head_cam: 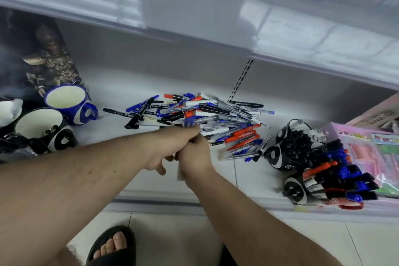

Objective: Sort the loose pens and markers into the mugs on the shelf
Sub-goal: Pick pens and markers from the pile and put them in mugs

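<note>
Hands, left [170, 144] and right [195, 153], pressed together at pile [205, 119] on shelf [121, 93], seemingly pinching blue pens [190, 122]; gathering step; next, carry to mug [67, 99].

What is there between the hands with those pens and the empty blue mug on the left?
Nothing visible blocks the way. The left hand and right hand meet at the near edge of the pen pile. From there to the blue mug lies bare white shelf, with a few stray black markers lying flat beyond the direct line.
</note>
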A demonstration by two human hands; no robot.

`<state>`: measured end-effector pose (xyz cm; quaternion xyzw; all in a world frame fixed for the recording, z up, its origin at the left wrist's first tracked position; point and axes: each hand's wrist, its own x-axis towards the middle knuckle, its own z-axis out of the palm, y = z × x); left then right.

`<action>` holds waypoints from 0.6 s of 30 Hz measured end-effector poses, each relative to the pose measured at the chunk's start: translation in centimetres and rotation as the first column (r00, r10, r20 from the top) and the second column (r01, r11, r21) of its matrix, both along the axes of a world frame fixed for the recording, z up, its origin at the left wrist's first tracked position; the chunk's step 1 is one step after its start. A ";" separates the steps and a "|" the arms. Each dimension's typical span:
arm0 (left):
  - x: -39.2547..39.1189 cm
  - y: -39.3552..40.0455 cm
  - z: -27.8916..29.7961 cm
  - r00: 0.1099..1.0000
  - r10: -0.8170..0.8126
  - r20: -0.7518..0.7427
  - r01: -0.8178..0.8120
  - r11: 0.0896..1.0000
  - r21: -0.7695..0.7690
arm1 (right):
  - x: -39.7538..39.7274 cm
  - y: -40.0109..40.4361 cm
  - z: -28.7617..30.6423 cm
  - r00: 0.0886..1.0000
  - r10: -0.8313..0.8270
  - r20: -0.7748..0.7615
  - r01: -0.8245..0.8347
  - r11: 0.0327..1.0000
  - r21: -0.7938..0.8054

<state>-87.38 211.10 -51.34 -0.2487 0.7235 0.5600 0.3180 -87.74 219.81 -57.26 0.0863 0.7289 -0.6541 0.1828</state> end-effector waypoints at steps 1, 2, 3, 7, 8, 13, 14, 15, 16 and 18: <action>-0.1 0.4 -0.1 0.994 0.113 0.009 -0.114 0.990 0.078 | 0.3 -0.7 0.6 1.000 0.020 -0.018 -0.021 0.999 -0.034; -0.1 0.6 -0.1 0.974 0.226 0.018 -0.227 0.963 0.146 | 0.6 -1.2 1.2 0.999 0.035 -0.033 -0.037 0.997 -0.071; -0.3 0.7 -0.2 0.951 0.310 0.022 -0.308 0.933 0.187 | 0.8 -1.5 1.3 0.997 0.051 -0.057 -0.055 0.996 -0.072; -0.5 -0.4 -0.5 0.913 0.403 0.062 -0.408 0.893 0.191 | 0.4 -0.4 0.4 0.892 0.427 -0.148 -0.338 0.848 0.408; -0.5 -0.9 -0.6 0.911 0.408 0.065 -0.413 0.896 0.164 | 0.1 0.1 0.4 0.847 0.505 -0.168 -0.409 0.819 0.401; -0.7 -3.6 -0.1 0.890 0.456 0.025 -0.455 0.882 0.121 | -6.2 2.9 -2.1 0.846 0.470 -0.252 -0.226 0.744 0.630; -0.6 -4.1 -0.1 0.891 0.455 0.003 -0.452 0.884 0.115 | -8.1 3.7 -3.2 0.836 0.527 -0.152 -0.208 0.561 0.801; -0.5 -4.5 -0.2 0.893 0.449 -0.014 -0.446 0.889 0.106 | -9.7 4.3 -4.1 0.807 0.590 -0.026 -0.230 0.355 0.906; -0.4 -4.8 -0.3 0.896 0.442 -0.024 -0.439 0.894 0.092 | -11.1 4.6 -5.4 0.763 0.638 0.102 -0.263 0.163 0.951; -0.2 -5.2 -0.4 0.900 0.436 -0.022 -0.433 0.898 0.074 | -12.7 4.6 -7.8 0.650 0.708 0.276 -0.261 -0.133 0.956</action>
